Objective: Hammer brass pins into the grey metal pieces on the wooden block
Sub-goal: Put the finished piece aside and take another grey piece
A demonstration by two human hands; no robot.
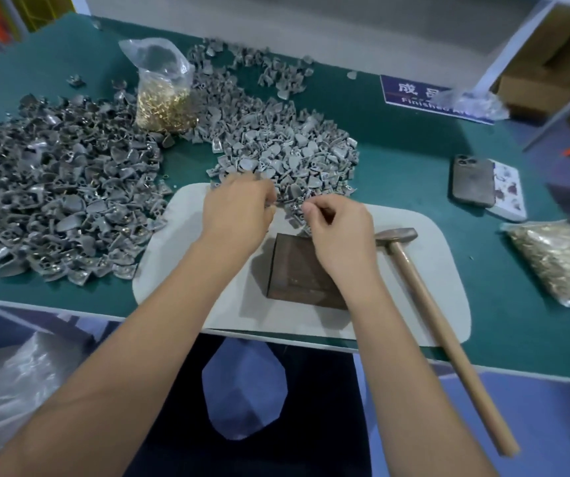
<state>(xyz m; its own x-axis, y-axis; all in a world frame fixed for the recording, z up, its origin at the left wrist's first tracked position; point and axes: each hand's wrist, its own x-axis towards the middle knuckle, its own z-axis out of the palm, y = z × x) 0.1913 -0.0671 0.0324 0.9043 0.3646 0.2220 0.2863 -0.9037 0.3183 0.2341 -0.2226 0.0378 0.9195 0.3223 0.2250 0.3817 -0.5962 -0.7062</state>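
Observation:
A dark wooden block (pixel 297 273) lies on a pale mat (pixel 424 270) at the table's front edge. Beyond it spreads a heap of light grey metal pieces (pixel 287 146). My left hand (pixel 238 208) reaches into the heap's near edge with curled fingers; what it holds is hidden. My right hand (pixel 340 232) hovers over the block's far edge and pinches a small grey metal piece (pixel 299 211) between thumb and fingers. A hammer (pixel 424 294) with a wooden handle lies on the mat right of the block, untouched. An open clear bag of brass pins (pixel 164 101) stands behind the heaps.
A darker heap of metal pieces (pixel 59 187) covers the left of the green table (pixel 414 139). A phone (pixel 472 180) and a second one lie at the right. A sealed bag of pins (pixel 562 259) lies far right. A blue sign (pixel 410 94) stands behind.

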